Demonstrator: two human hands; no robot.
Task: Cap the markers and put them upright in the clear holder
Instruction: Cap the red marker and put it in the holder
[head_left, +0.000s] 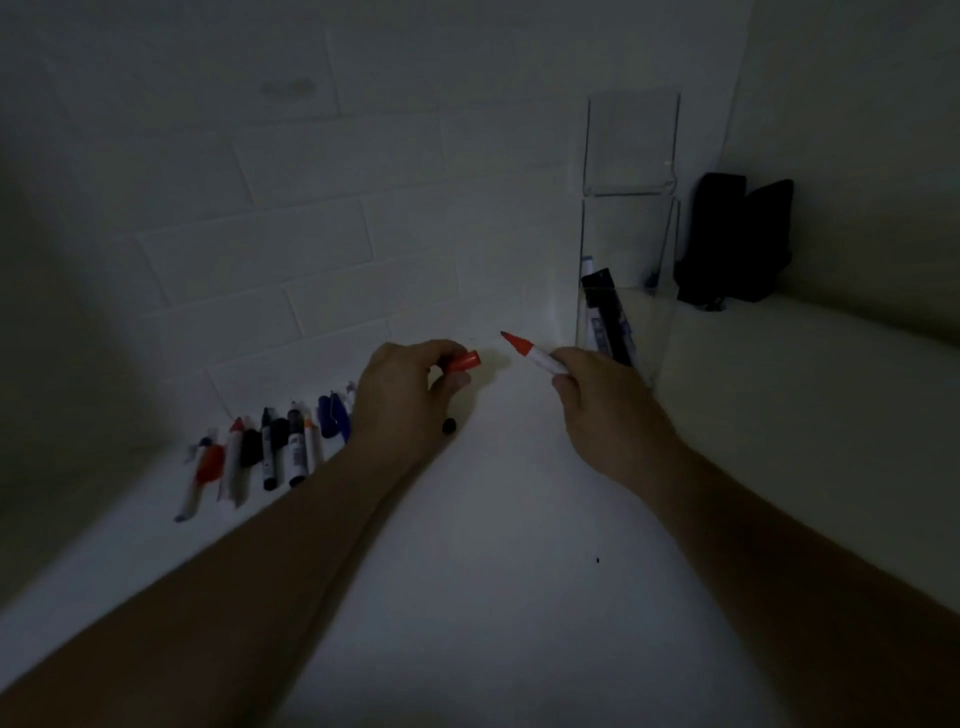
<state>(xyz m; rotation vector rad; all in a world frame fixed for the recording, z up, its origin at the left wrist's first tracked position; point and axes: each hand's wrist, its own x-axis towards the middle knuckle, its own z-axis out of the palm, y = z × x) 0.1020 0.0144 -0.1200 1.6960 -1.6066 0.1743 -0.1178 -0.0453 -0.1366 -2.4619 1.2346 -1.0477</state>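
White counter (493, 519), right hand (597, 395) angling uncapped red marker (532, 353) up-left

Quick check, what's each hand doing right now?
Left hand: closed on the red cap.
Right hand: closed on the uncapped red marker, tip pointing toward the cap.

Above the white desk (493, 519), the left hand (405, 395) pinches a red cap (464, 360) apart from the uncapped red marker (532, 353) gripped by the right hand (602, 405), beside the clear holder (639, 312).
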